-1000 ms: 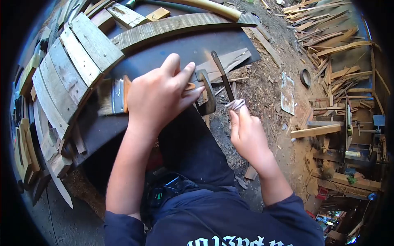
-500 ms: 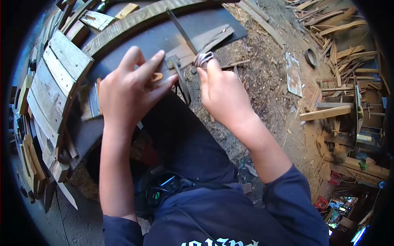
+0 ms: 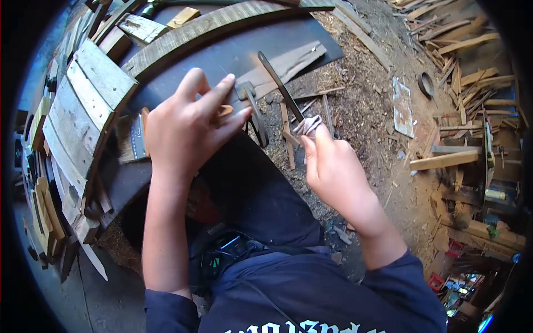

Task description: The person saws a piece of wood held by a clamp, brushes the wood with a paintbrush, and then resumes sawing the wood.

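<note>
My right hand (image 3: 338,172) is closed around the cloth-wrapped end (image 3: 308,126) of a long, narrow dark tool (image 3: 280,86), whose other end points up and away over the bench's edge. My left hand (image 3: 189,125) is bent over the dark bench, fingers curled about an orange-brown piece (image 3: 224,110) that is mostly hidden. Just right of those fingers, a metal clamp (image 3: 256,119) grips the bench edge. A flat wooden board (image 3: 288,65) lies on the bench (image 3: 216,61), with the tool's tip near it.
A curved wooden beam (image 3: 194,30) crosses the bench's far side. Pale planks (image 3: 89,100) stand at left, near a toothed metal blade (image 3: 137,136). Wood chips cover the ground (image 3: 355,111). Scrap wood (image 3: 472,77) and a metal ring (image 3: 426,85) lie at right.
My right hand has moved down and to the right with the dark tool, drawing it back from the board. My left hand keeps its pose; the whole view has shifted slightly.
</note>
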{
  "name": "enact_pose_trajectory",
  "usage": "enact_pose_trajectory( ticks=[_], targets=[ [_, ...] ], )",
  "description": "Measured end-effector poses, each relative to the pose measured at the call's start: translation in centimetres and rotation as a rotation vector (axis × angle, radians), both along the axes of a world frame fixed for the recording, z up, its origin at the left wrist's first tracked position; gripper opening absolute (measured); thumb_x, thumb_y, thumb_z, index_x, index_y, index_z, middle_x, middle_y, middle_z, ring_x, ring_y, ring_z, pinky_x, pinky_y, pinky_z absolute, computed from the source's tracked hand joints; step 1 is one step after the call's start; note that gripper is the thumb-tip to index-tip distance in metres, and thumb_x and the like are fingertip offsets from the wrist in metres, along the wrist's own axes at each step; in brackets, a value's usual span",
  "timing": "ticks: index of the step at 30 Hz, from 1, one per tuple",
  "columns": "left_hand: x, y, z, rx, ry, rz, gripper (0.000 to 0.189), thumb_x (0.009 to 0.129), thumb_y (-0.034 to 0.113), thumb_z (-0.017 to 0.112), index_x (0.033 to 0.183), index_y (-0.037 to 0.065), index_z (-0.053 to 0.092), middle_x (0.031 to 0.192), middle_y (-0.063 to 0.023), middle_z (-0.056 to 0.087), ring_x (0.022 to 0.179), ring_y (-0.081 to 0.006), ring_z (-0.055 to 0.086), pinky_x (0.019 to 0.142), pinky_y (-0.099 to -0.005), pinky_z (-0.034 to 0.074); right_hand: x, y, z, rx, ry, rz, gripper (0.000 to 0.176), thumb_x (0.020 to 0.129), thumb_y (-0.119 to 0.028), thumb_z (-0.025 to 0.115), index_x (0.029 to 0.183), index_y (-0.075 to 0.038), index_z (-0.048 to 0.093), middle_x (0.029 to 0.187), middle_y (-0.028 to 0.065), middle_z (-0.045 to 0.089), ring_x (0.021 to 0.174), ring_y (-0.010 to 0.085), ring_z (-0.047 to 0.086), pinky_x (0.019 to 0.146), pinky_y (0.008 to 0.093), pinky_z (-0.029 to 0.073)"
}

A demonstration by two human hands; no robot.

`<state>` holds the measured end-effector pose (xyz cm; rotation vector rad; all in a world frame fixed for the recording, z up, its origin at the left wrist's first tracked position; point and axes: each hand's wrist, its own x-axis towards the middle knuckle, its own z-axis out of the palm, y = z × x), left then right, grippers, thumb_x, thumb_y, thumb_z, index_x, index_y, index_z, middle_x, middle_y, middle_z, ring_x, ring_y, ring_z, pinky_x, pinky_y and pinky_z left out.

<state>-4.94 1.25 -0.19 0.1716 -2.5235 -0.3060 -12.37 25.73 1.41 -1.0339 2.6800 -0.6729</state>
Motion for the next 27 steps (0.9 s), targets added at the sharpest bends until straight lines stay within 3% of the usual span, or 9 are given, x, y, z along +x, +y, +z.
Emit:
enact_pose_trajectory(
  ticks=[3, 9, 14, 16, 18, 19, 22, 24, 27],
  targets=[
    [0.1, 0.0, 0.0, 0.041, -0.026, 0.002, 0.048, 0.076, 0.033, 0.091, 0.121, 0.019, 0.082, 0.085, -0.0009, 0.061, 0.066, -0.0176, 0.069, 0.06, -0.0348, 0.055, -2.5, -4.3, 0.2, -0.03, 0.071, 0.031, 0.022, 0.108, -0.019, 0.053, 0.112, 0.001, 0.061, 0.072, 0.029, 0.069, 0.071, 0.0496, 0.072, 0.063, 0.0585, 0.058],
    [0.2, -0.2, -0.1, 0.002, 0.007, 0.001, 0.046, 0.08, 0.045, 0.089, 0.12, 0.023, 0.082, 0.088, 0.002, 0.062, 0.063, -0.0185, 0.068, 0.053, -0.0368, 0.051, -0.4, -0.8, 3.8, 0.114, -0.035, 0.054, 0.027, 0.109, -0.018, 0.051, 0.118, 0.005, 0.062, 0.075, 0.0276, 0.071, 0.074, 0.0491, 0.072, 0.066, 0.0553, 0.06],
    [0.1, -0.2, -0.7, 0.016, 0.035, 0.004, 0.047, 0.079, 0.045, 0.089, 0.12, 0.022, 0.082, 0.087, 0.0012, 0.062, 0.063, -0.0195, 0.067, 0.054, -0.0363, 0.052, -4.4, -6.3, 2.1, 0.091, 0.128, 0.136, 0.029, 0.109, -0.017, 0.051, 0.121, 0.006, 0.064, 0.078, 0.0302, 0.07, 0.077, 0.0492, 0.072, 0.067, 0.0564, 0.059],
    [0.2, -0.1, -0.6, 0.032, 0.016, -0.027, 0.047, 0.08, 0.044, 0.089, 0.119, 0.021, 0.082, 0.088, 0.0003, 0.062, 0.064, -0.0197, 0.068, 0.056, -0.0359, 0.053, -3.6, -5.2, 2.2, 0.106, 0.052, 0.057, 0.02, 0.109, -0.013, 0.054, 0.119, 0.001, 0.064, 0.089, 0.0309, 0.07, 0.082, 0.0511, 0.069, 0.069, 0.0565, 0.056],
    [0.2, -0.4, -0.4, 0.046, 0.017, -0.021, 0.047, 0.08, 0.044, 0.088, 0.119, 0.02, 0.082, 0.088, 0.0001, 0.062, 0.064, -0.0198, 0.068, 0.055, -0.0361, 0.053, -1.2, -2.8, 4.3, 0.19, 0.007, 0.024, 0.022, 0.109, -0.014, 0.054, 0.121, 0.001, 0.065, 0.088, 0.0314, 0.07, 0.082, 0.0521, 0.069, 0.07, 0.0563, 0.057],
    [0.2, -0.3, -0.3, 0.018, 0.021, -0.016, 0.046, 0.08, 0.044, 0.088, 0.119, 0.02, 0.082, 0.089, 0.0, 0.061, 0.066, -0.0199, 0.068, 0.055, -0.0369, 0.052, -0.4, -2.0, 4.1, 0.162, 0.078, 0.056, 0.024, 0.108, -0.015, 0.052, 0.122, -0.001, 0.065, 0.078, 0.0319, 0.069, 0.077, 0.0509, 0.071, 0.069, 0.0588, 0.057],
    [0.2, -0.4, -0.4, 0.024, 0.045, -0.03, 0.046, 0.081, 0.045, 0.087, 0.119, 0.02, 0.082, 0.088, -0.0005, 0.061, 0.066, -0.0195, 0.068, 0.055, -0.0365, 0.052, -2.2, -3.4, 3.6, 0.062, 0.06, 0.109, 0.025, 0.108, -0.016, 0.053, 0.122, 0.001, 0.064, 0.079, 0.0315, 0.069, 0.078, 0.051, 0.071, 0.07, 0.0587, 0.057],
    [0.1, -0.1, -0.4, 0.032, 0.005, -0.009, 0.046, 0.081, 0.045, 0.087, 0.119, 0.019, 0.082, 0.089, -0.0006, 0.061, 0.066, -0.0194, 0.068, 0.055, -0.0355, 0.052, -3.4, -6.1, 2.6, 0.154, 0.129, 0.071, 0.027, 0.109, -0.018, 0.052, 0.118, 0.003, 0.064, 0.08, 0.0313, 0.07, 0.079, 0.0501, 0.072, 0.07, 0.0568, 0.059],
    [0.5, -0.1, -0.3, 0.045, -0.016, -0.029, 0.046, 0.081, 0.044, 0.087, 0.119, 0.018, 0.082, 0.09, -0.0004, 0.061, 0.068, -0.0193, 0.068, 0.056, -0.0352, 0.053, -1.6, -3.7, 2.3, 0.095, 0.053, 0.016, 0.024, 0.107, -0.017, 0.054, 0.121, 0.001, 0.063, 0.077, 0.0324, 0.069, 0.076, 0.0519, 0.071, 0.067, 0.0597, 0.057]
  ],
)
